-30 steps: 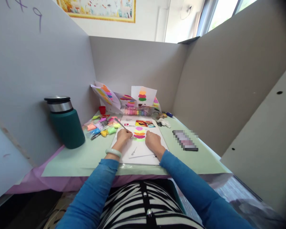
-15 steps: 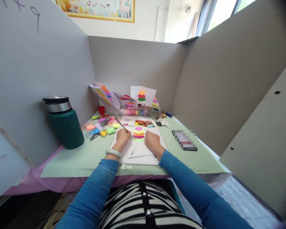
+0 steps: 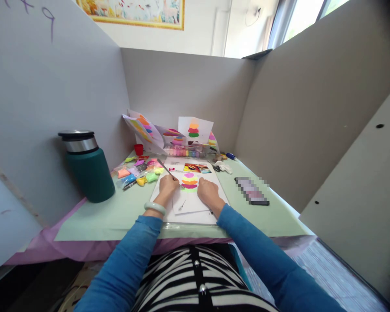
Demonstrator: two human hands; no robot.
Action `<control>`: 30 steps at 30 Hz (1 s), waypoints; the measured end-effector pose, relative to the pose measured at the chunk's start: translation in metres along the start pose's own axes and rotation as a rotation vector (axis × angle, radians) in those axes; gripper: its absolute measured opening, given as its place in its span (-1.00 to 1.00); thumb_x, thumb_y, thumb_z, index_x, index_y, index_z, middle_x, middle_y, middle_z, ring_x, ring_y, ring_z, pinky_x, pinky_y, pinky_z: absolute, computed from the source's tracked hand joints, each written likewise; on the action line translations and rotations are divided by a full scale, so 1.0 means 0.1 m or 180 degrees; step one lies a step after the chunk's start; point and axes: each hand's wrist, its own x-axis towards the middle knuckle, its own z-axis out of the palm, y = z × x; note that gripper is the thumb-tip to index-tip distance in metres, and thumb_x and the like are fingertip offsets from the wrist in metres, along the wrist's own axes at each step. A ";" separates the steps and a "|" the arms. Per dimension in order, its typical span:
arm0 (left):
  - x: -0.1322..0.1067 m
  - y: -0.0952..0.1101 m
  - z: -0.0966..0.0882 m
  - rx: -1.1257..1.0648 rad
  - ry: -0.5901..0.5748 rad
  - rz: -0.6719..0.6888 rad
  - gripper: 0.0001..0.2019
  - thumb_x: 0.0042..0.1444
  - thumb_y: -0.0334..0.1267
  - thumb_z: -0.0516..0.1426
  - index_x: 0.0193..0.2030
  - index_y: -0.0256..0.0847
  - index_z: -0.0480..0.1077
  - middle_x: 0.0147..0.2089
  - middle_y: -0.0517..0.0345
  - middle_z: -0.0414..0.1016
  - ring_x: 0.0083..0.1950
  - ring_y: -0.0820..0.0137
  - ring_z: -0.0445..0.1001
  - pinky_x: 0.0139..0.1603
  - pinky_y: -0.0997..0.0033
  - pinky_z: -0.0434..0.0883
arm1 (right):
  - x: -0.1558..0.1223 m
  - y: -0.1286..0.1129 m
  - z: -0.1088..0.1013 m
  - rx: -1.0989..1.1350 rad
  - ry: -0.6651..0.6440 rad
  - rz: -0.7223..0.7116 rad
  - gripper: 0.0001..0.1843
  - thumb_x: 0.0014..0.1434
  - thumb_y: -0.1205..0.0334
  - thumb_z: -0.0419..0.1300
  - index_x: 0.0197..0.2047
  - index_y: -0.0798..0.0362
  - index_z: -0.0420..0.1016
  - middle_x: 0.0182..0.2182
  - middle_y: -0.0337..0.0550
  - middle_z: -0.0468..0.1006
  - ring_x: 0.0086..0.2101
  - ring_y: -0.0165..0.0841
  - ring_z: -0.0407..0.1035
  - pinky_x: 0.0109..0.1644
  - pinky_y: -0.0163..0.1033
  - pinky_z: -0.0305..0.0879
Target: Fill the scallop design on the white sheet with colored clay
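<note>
Dark green flask (image 3: 87,173), steel lid, upright at left of counter (image 3: 110,216), close to the grey partition (image 3: 35,108). Mixed-colour clay packets (image 3: 138,171) scattered just right of it, small red cup (image 3: 139,149) behind them. Finished colour sheets (image 3: 169,132) lean on the back wall, row of clay tubs (image 3: 185,153) at their foot. Blurred dark slab (image 3: 251,190) lies flat at right. Framed picture (image 3: 133,13) high on the far wall.

hands: 2, left hand (image 3: 168,184) and right hand (image 3: 208,190)
thin tool (image 3: 167,170): 1
green flask (image 3: 87,171): just 1, left side
bracelet (image 3: 154,208): 1
propped colour sheets (image 3: 195,129): looks like 4
clay packets (image 3: 139,171): too bunched to count
</note>
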 end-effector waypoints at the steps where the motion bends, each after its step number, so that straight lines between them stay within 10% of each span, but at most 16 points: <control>1: -0.01 0.01 0.00 0.0013 -0.0010 -0.0005 -0.84 -0.05 -0.39 0.16 -0.33 -0.28 0.57 -0.24 -0.03 0.62 -0.16 0.27 0.54 -0.25 0.48 0.33 | 0.00 0.00 0.00 0.0006 -0.0006 0.0009 -0.65 0.21 0.46 -0.07 0.03 0.13 0.32 -0.21 0.06 0.57 -0.17 -0.24 0.49 -0.21 -0.24 0.27; 30: -0.09 0.04 -0.03 0.0078 -0.0063 0.0166 -0.82 -0.04 -0.32 0.15 -0.31 -0.24 0.57 -0.24 0.04 0.61 -0.17 0.30 0.53 -0.24 0.49 0.32 | 0.01 0.00 0.01 0.0028 0.0058 0.0005 -0.66 0.19 0.45 -0.05 0.02 0.12 0.33 -0.22 0.04 0.58 -0.16 -0.20 0.50 -0.19 -0.21 0.28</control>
